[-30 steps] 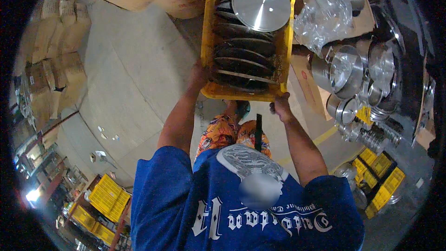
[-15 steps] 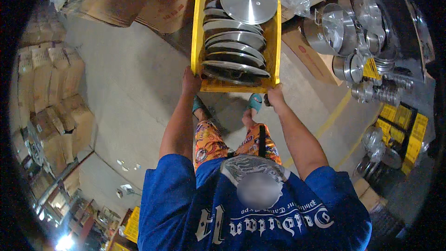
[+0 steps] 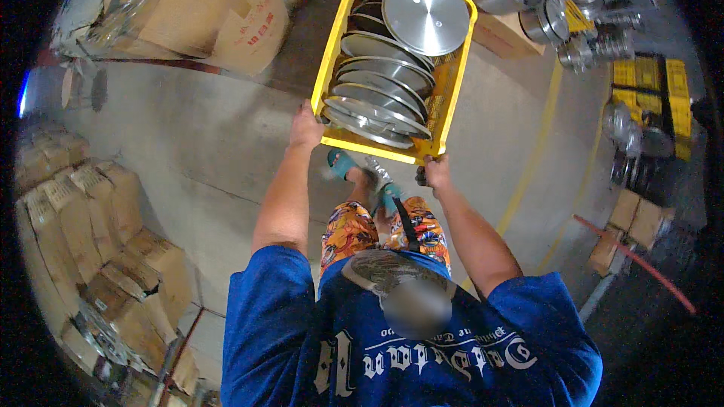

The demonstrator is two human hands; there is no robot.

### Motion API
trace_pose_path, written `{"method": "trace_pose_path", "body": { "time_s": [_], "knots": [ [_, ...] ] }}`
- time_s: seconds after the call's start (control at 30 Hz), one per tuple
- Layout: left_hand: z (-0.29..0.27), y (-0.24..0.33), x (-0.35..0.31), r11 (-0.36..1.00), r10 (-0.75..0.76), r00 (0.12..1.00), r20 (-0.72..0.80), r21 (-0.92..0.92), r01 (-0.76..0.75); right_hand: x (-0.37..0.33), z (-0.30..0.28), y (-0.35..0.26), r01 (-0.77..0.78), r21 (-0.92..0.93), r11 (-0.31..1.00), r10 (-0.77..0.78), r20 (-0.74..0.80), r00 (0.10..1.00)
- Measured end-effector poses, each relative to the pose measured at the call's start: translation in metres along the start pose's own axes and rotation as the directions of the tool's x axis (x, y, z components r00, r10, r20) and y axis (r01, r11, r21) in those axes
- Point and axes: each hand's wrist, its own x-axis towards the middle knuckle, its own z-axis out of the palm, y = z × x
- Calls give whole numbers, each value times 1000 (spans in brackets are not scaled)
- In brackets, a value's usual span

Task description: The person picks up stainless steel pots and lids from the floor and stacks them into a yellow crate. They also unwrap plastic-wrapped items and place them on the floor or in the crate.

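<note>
A yellow plastic crate [image 3: 329, 60] is held out in front of me, tilted a little in the picture. My left hand [image 3: 305, 126] grips its near left corner. At the near right corner, my right hand [image 3: 436, 171] is closed on the rim, with something dark at its fingers. Inside the crate, several round metal lids [image 3: 385, 75] lean in a row, one behind another. One flat shiny metal disc [image 3: 425, 15] lies on top at the far right. The undersides of both hands' fingers are partly hidden by the rim.
Large cardboard boxes [image 3: 181, 11] stand at the far left, and stacked cartons [image 3: 98, 203] line the left. Metal pots [image 3: 543, 21] sit at the far right near yellow crates [image 3: 648, 87]. A red bar [image 3: 641, 265] and small cartons [image 3: 626, 215] lie at right. Yellow lines mark the floor [image 3: 532, 173].
The crate has turned slightly clockwise while both hands keep hold of it. My feet have stepped, and the surroundings have shifted, bringing the small cartons and red bar into view at right.
</note>
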Motion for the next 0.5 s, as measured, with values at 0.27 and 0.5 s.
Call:
{"method": "trace_pose_path", "body": {
  "time_s": [0.27,0.5],
  "knots": [
    [18,-10,-3,994,92,995,-39,-59,-94,12,-3,-12,69,-33,997,-72,-95,993],
    [26,-3,-18,999,20,999,-43,30,-19,16,-22,-9,181,-26,983,-183,-78,980]
  ]
}}
